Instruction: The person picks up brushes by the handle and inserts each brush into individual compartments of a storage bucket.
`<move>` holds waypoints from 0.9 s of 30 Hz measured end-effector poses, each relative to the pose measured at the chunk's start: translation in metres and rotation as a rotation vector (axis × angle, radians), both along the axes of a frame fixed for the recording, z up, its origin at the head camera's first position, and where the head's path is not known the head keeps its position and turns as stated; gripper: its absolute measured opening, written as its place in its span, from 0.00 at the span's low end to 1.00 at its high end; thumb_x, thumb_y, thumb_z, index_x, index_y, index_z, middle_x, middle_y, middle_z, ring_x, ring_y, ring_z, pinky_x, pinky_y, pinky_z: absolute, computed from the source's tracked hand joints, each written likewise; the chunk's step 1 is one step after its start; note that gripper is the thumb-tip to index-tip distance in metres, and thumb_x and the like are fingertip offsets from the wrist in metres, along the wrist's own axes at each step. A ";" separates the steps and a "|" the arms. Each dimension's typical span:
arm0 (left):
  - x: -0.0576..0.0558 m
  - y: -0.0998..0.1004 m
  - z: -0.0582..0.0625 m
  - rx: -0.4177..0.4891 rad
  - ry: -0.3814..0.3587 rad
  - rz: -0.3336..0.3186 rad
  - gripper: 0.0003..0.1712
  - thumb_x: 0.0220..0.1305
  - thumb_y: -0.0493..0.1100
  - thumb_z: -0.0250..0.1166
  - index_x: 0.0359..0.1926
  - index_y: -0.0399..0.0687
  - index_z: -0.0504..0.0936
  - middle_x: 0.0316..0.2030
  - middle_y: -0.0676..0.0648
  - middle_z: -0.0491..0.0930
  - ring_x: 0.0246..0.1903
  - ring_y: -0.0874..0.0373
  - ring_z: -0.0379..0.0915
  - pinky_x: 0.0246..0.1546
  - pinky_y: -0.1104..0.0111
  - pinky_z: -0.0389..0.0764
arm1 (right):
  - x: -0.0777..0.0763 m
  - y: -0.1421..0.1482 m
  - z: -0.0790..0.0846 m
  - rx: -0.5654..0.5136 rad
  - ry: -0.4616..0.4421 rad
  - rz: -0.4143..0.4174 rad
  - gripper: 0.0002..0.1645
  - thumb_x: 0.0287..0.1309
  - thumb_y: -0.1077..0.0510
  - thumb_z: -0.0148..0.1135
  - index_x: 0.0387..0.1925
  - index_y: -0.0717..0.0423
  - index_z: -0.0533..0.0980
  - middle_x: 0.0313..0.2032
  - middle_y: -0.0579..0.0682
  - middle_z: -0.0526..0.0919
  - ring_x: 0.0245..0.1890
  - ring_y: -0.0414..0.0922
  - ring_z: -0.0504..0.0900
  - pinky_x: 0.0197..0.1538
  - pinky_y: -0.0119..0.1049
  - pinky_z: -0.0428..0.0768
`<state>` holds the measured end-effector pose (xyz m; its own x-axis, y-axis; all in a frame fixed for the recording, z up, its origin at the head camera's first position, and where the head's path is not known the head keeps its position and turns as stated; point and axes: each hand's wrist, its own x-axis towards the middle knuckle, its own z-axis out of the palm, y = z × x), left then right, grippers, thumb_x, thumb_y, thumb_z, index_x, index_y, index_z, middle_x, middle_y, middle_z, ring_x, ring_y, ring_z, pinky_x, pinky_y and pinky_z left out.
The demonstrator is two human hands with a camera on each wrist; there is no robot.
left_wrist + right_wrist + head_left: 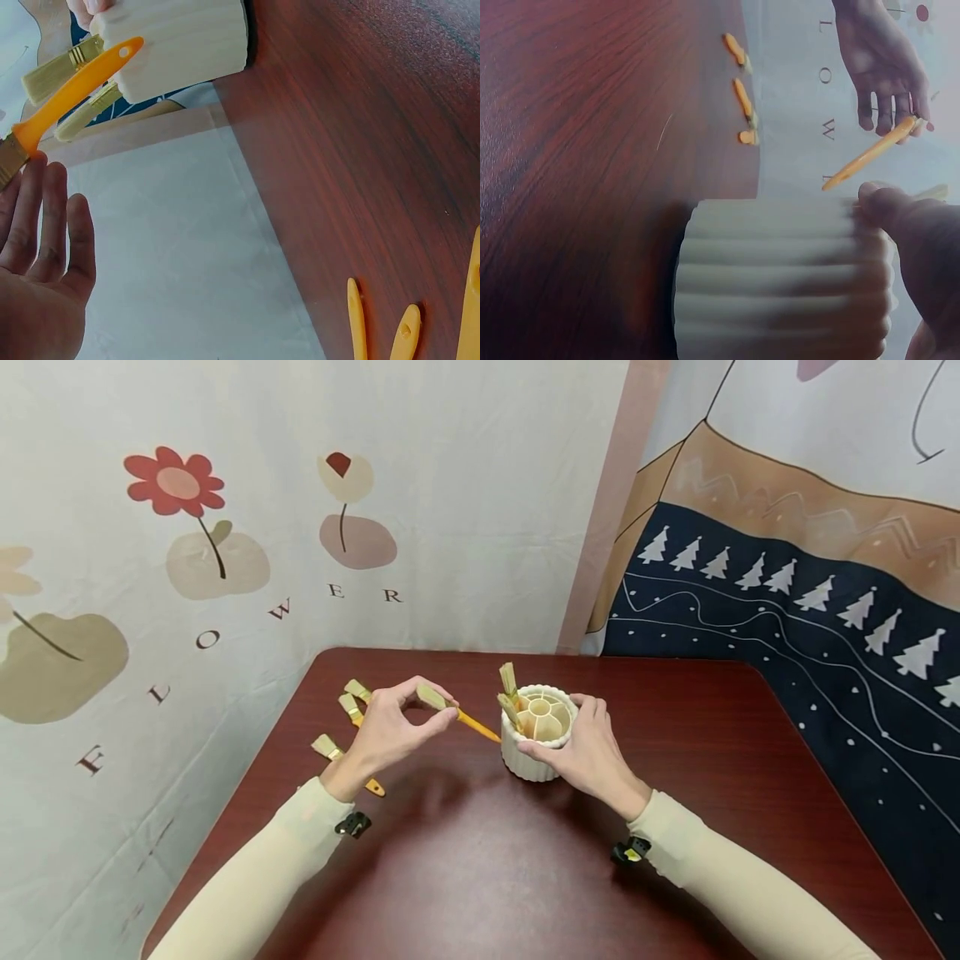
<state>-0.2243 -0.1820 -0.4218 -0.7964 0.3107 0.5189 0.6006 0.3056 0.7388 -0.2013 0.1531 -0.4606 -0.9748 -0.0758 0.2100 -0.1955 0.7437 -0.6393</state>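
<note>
The left hand (384, 728), just left of the white fluted holder (519, 756), pinches 1 brush (474, 722) near its bristles between thumb and fingertips, while its remaining fingers stretch out fairly straight with gaps between them. That brush slants, bristles up and orange handle down towards the holder's left wall; its tip seems to stop beside the wall, though the overlap in the head view makes contact hard to judge. The right hand (596, 756) grips the holder from its right side, thumb over the near rim and fingers curved round the far right edge. Counting brushes gives 6: 1 in the left hand, 2 standing brushes (508, 679) (509, 708) in the holder's left compartments, bristles up, and 3 lying brushes (327, 746) (349, 706) (358, 690) well left of the holder. There is 1 holder, with 1 round compartment at its centre, upright on 1 dark red table (487, 877). Behind the holder hangs a pale cloth (480, 527) printed with 6 letters.
</note>
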 end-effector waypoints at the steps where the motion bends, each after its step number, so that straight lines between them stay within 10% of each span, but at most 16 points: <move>1: 0.000 0.001 0.001 0.003 0.001 0.001 0.10 0.70 0.38 0.84 0.42 0.58 0.92 0.46 0.52 0.96 0.44 0.62 0.93 0.51 0.64 0.94 | 0.000 0.000 0.000 0.000 -0.006 -0.004 0.75 0.55 0.27 0.88 0.82 0.70 0.61 0.74 0.69 0.71 0.71 0.64 0.74 0.73 0.61 0.82; 14: 0.008 0.008 0.012 0.003 0.006 0.023 0.11 0.71 0.40 0.84 0.42 0.62 0.91 0.47 0.55 0.96 0.46 0.62 0.94 0.52 0.60 0.94 | 0.004 0.018 0.005 -0.007 0.020 0.043 0.78 0.55 0.22 0.86 0.88 0.61 0.60 0.80 0.65 0.69 0.76 0.62 0.72 0.76 0.66 0.79; 27: 0.024 0.022 0.013 0.006 0.010 0.036 0.09 0.73 0.42 0.83 0.44 0.60 0.91 0.47 0.55 0.96 0.39 0.62 0.93 0.45 0.64 0.94 | -0.036 0.072 0.011 -0.185 -0.125 0.432 0.57 0.72 0.40 0.82 0.92 0.38 0.62 0.89 0.50 0.68 0.89 0.61 0.67 0.88 0.76 0.65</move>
<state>-0.1999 -0.1598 -0.4085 -0.8017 0.2785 0.5289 0.5968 0.3228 0.7346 -0.2377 0.2252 -0.4500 -0.8810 -0.4516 0.1411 -0.3743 0.4829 -0.7917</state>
